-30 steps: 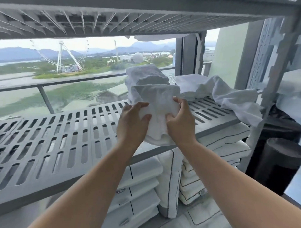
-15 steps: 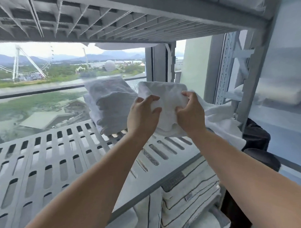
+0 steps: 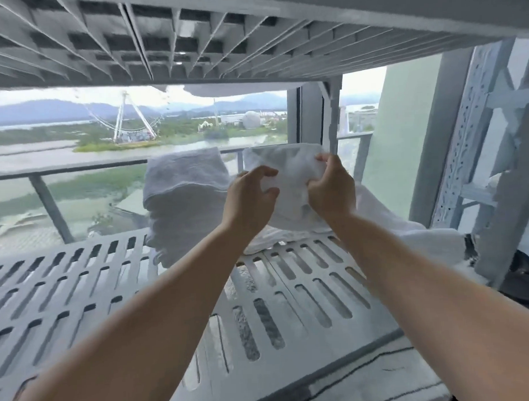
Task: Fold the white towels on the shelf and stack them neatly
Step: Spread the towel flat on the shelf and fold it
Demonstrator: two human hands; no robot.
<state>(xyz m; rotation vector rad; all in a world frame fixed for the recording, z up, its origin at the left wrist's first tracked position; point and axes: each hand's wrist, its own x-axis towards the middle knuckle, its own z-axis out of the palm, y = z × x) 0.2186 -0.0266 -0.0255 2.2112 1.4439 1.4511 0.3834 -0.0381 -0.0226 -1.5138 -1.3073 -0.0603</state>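
A folded white towel (image 3: 286, 163) is held up above the back of the slotted grey shelf (image 3: 110, 289). My right hand (image 3: 332, 189) grips its right side. My left hand (image 3: 251, 197) is at its left side with the fingers curled and loosened, barely touching the cloth. Just left of it stands a stack of folded white towels (image 3: 185, 200) at the shelf's back edge. A loose, unfolded white towel (image 3: 408, 234) lies crumpled under and to the right of my hands.
Another slotted shelf (image 3: 191, 38) hangs close overhead. A perforated metal upright (image 3: 477, 151) stands at the right. Behind the shelf is a window with a railing (image 3: 61, 171). Striped bedding (image 3: 383, 379) shows below the shelf's front edge.
Both hands carried the folded towel farther back and up, beside the stack. My left hand's grip has loosened. The camera tilted up, so the lower shelf's bedding is mostly out of view.
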